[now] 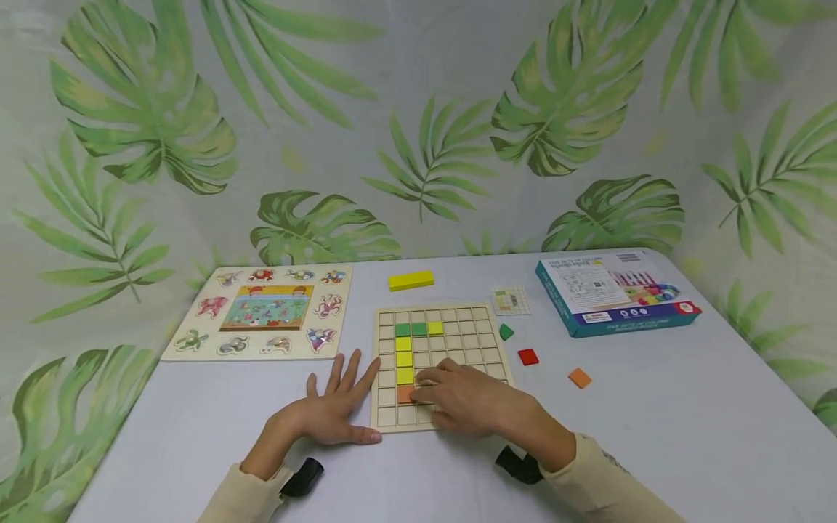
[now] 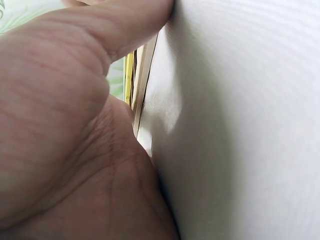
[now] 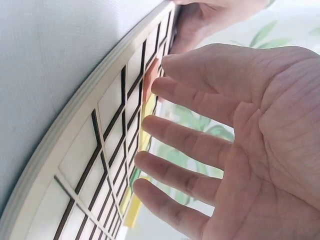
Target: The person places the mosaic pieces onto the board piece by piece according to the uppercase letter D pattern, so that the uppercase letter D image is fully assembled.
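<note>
My right hand (image 1: 467, 396) is over the wooden grid board (image 1: 467, 418), its fingers spread and nearly straight. Its fingertips are right at an orange square tile (image 1: 404, 394) low in the second column; the thumb and index tips overlap this orange tile (image 3: 150, 80) in the right wrist view. Above it in that column sit three yellow tiles (image 1: 405, 359), and at the top two green tiles (image 1: 418, 330) and another yellow tile (image 1: 434, 328) form a row. My left hand (image 1: 333, 414) lies on the table with fingers spread, fingertips and thumb beside the board's left edge.
A sea-animal puzzle board (image 1: 189, 319) lies at left. Behind the grid board are a yellow block (image 1: 410, 280) and a pattern card (image 1: 511, 300). To the right lie a green piece (image 1: 506, 332), a red tile (image 1: 528, 357), an orange tile (image 1: 579, 378) and a box (image 1: 615, 294).
</note>
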The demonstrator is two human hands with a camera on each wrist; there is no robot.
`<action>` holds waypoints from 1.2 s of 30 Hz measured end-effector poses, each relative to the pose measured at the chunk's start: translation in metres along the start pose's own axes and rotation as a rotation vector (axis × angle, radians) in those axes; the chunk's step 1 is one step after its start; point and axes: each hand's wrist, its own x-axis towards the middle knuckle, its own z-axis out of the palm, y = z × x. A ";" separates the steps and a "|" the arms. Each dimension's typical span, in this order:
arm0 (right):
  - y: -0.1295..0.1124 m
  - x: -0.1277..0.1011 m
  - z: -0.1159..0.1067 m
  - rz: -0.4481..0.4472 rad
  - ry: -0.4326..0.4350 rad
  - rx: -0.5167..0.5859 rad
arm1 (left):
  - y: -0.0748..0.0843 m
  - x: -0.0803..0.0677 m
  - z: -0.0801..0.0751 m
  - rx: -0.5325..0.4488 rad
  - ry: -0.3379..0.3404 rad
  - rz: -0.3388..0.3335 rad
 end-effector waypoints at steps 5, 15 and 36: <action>0.009 -0.008 -0.003 0.036 -0.010 0.040 | -0.005 0.004 0.004 0.019 0.014 -0.008; 0.043 -0.035 -0.009 0.066 0.079 0.118 | -0.002 0.001 -0.004 0.011 -0.007 0.000; 0.136 -0.100 -0.013 0.364 0.037 0.365 | 0.000 -0.001 0.003 0.012 0.002 0.005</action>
